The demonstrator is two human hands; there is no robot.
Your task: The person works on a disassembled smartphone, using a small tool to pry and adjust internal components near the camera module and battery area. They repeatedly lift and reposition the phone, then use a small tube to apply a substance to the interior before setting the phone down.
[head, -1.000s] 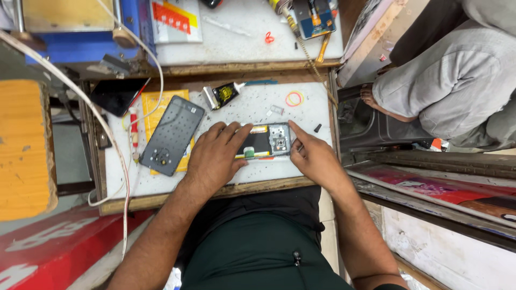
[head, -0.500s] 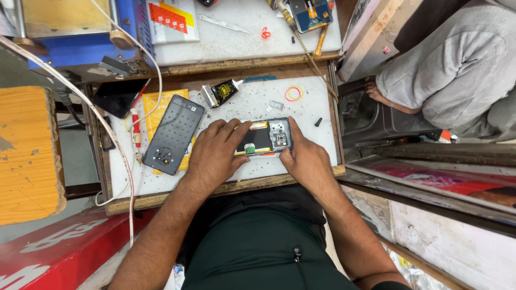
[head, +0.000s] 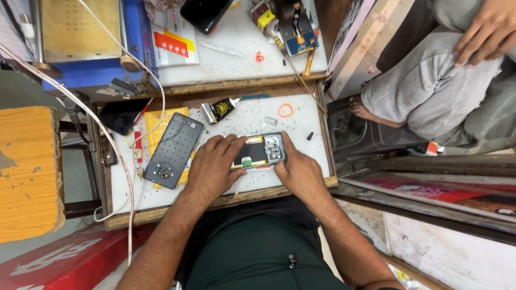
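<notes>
Head view. Opened phone (head: 260,152) flat on white tray (head: 301,161), innards up, near front edge. Left hand (head: 212,169) spread flat, fingers together, pressing phone's left end. Right hand (head: 298,172) at right end, thumb along the camera side, fingers closed against phone's edge. Back cover (head: 173,150) just left of left hand, lying on yellow sheet (head: 161,121). Glue tube (head: 219,110) and rubber band (head: 286,110) further back. Seated person's knee (head: 424,80) at upper right.
</notes>
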